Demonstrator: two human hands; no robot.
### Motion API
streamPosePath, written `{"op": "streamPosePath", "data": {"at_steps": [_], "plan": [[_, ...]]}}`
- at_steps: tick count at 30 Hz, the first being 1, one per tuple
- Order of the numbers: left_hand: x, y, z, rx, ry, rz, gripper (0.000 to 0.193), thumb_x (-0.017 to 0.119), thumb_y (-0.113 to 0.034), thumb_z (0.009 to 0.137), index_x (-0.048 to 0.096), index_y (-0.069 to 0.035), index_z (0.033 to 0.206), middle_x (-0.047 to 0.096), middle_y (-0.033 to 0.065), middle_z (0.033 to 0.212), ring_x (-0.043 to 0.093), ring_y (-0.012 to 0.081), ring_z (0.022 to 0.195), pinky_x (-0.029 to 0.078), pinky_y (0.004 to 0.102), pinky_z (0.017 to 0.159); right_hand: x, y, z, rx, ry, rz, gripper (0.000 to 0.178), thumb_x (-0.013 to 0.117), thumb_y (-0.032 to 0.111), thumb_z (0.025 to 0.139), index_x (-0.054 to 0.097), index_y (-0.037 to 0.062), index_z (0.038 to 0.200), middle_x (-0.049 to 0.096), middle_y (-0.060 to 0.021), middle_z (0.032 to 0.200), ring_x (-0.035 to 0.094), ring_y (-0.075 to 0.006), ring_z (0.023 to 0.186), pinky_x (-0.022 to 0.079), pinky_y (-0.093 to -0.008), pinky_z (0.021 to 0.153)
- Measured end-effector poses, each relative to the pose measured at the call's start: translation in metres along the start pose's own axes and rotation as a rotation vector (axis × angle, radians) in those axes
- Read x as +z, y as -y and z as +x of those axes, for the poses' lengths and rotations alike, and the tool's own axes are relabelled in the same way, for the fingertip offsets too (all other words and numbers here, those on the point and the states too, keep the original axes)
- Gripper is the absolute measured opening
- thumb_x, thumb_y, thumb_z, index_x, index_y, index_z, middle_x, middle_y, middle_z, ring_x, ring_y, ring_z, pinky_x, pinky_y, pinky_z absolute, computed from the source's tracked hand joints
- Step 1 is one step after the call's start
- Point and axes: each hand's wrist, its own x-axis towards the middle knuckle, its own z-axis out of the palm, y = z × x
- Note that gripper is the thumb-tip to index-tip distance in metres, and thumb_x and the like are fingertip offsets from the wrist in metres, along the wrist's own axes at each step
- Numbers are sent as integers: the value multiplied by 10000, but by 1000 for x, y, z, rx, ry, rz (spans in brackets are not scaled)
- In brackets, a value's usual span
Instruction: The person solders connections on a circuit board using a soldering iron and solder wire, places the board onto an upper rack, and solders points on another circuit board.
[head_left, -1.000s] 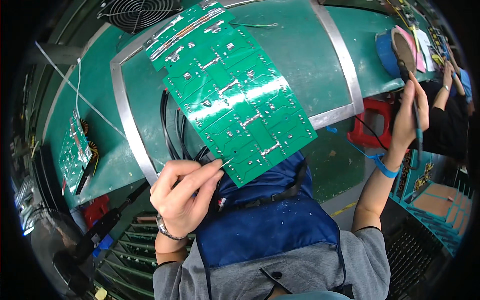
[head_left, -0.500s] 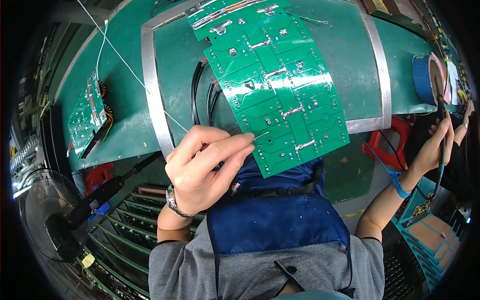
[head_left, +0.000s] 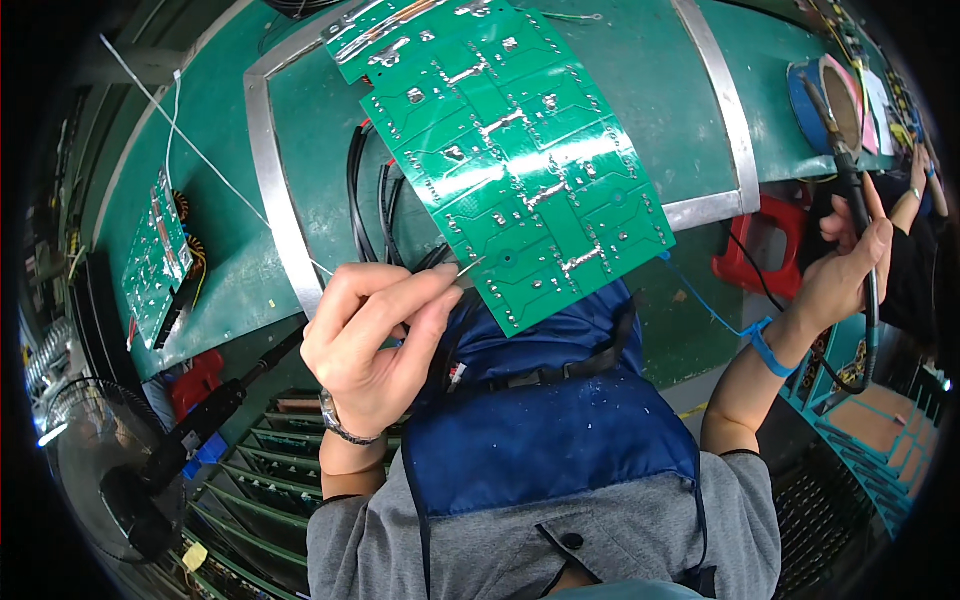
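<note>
A large green circuit board lies solder side up in front of me, its near end jutting over the table edge above my blue apron. My left hand pinches a thin solder wire between thumb and fingers, its end by the board's near left edge. Behind that hand the strand runs up to the far left. My right hand, off to the right, grips a soldering iron. The iron's tip points at a round blue-rimmed holder, apart from the board. Black cables stick out from under the board.
A metal frame is set in the green table. Left stands another circuit board; below it are a fan and a rack of boards. A red stool and a co-worker's hand are at right.
The view has shifted, so table and board sit further left and higher. The solder end has drawn back slightly toward the board's left edge. The iron is now seen more plainly by the holder.
</note>
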Motion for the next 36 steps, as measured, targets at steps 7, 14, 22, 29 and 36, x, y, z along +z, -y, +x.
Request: {"op": "streamPosePath", "data": {"at_steps": [7, 14, 22, 29, 36], "plan": [[3, -2, -3, -1, -22, 7, 258, 815, 36, 723, 770, -57, 960, 624, 29, 822, 547, 69, 609, 424, 210, 481, 12, 12, -16, 59, 83, 138, 534, 439, 358, 1043, 656, -121, 1131, 686, -157, 779, 565, -94, 581, 440, -182, 557], [6, -4, -3, 11, -19, 5, 266, 818, 42, 717, 769, -52, 961, 622, 26, 816, 540, 63, 605, 415, 210, 483, 13, 13, -23, 107, 111, 194, 527, 447, 348, 1044, 652, -131, 1124, 679, -161, 766, 558, -79, 575, 424, -174, 539], [10, -5, -2, 6, -1, 1, 246, 811, 37, 722, 770, -49, 949, 624, 34, 815, 563, 85, 608, 437, 224, 489, 10, 8, -28, 131, 132, 207, 505, 430, 317, 1040, 652, -129, 1124, 683, -147, 772, 530, -72, 568, 423, -171, 537], [6, -6, 2, -7, 18, 19, 239, 812, 19, 718, 767, -48, 943, 618, 42, 808, 571, 103, 596, 456, 237, 504, 13, 8, -29, 158, 137, 201, 504, 423, 309, 1042, 645, -134, 1129, 679, -143, 760, 519, -66, 549, 392, -160, 504], [4, 0, 8, -41, 16, -4, 248, 823, -2, 716, 771, -60, 951, 610, 34, 803, 571, 105, 596, 458, 244, 513, 27, 12, -29, 168, 152, 226, 506, 421, 311, 1043, 644, -137, 1119, 671, -150, 746, 515, -64, 536, 379, -167, 498]]}}
